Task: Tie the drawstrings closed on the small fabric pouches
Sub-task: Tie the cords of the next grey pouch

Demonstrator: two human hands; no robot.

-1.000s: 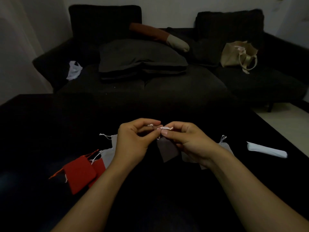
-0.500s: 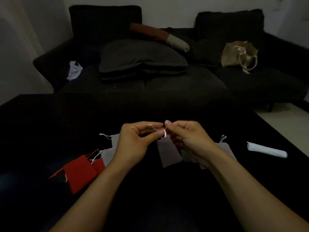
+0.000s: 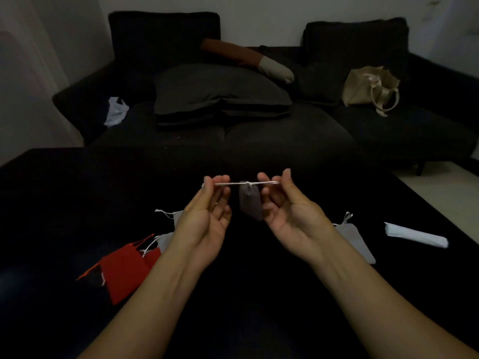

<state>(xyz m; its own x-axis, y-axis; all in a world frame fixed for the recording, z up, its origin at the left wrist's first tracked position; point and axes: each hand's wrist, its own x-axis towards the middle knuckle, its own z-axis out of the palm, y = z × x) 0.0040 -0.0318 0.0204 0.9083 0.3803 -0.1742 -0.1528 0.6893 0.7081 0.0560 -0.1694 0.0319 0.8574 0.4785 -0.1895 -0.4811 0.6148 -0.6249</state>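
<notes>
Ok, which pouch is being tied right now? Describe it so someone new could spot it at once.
Start from the black table in front of the dark sofa. Above it, the left hand and right hand pull a white drawstring taut between them. The grey pouch hangs from its middle, the only pouch off the table; the other grey pouches and red pouches lie flat.

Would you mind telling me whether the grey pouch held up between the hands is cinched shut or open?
Cinched shut: the grey pouch has its neck gathered under a knot in the white drawstring, which the left hand and right hand pull taut sideways.
</notes>
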